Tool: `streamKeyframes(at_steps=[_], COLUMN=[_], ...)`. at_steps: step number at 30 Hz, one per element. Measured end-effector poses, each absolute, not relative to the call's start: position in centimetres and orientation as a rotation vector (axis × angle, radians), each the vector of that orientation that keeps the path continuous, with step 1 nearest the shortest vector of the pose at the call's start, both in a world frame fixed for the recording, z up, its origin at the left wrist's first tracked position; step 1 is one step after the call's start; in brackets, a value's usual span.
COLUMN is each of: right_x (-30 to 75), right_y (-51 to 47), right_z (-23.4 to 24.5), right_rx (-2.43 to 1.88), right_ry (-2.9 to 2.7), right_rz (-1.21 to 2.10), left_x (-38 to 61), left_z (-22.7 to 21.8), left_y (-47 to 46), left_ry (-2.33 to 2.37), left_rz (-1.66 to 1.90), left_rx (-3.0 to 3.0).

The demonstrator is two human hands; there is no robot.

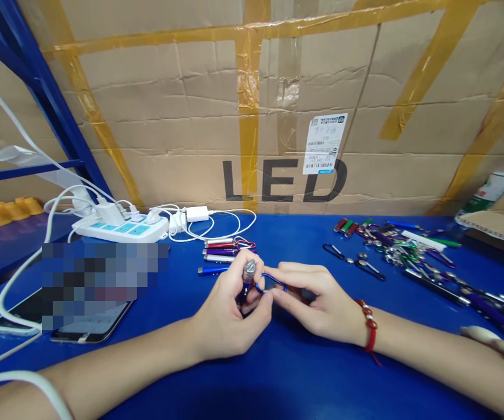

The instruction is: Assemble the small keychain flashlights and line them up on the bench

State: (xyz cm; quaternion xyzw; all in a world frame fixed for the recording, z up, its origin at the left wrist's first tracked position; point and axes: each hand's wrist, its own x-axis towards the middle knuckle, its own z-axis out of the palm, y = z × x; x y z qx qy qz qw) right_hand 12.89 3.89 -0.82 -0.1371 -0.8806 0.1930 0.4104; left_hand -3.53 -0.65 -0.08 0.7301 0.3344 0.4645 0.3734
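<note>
Cardboard box (168, 116) is standing taped shut behind the blue worktop (287, 373), so its contents are hidden. Black letters on it are spelling "LED", and a white label (324, 143) is carrying print too small to read. Left hand (230, 312) is curling around a small torch (248, 273), gripping it upright over the middle of the worktop. Right hand (317, 300) is pinching the blue clip (273, 281) that is touching the small torch, thumb and forefinger pressed together. Both forearms are lying on the worktop.
</note>
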Motion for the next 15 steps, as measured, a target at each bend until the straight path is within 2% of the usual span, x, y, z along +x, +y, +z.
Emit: streamKeyframes(at_steps=[4, 8, 10, 15], right_x=[12.8, 13.1, 13.5, 13.9], right_y=[3.9, 4.9, 5.6, 6.3], right_z=[-0.4, -0.2, -0.1, -0.1], right_rx=[-0.410, -0.490, -0.465, -0.399], right_ry=[-2.213, -2.201, -2.166, -2.135], right_rz=[0.696, 1.434, 1.701, 1.910], left_x=[-3.6, -3.6, -3.7, -3.8], left_z=[0.0, -0.2, -0.3, -0.4], left_y=[-0.7, -0.9, -1.0, -1.0], left_ry=[0.841, 0.894, 0.877, 0.872], left_rz=[1.179, 1.117, 1.036, 0.967], left_rx=[1.910, 1.944, 2.016, 2.150])
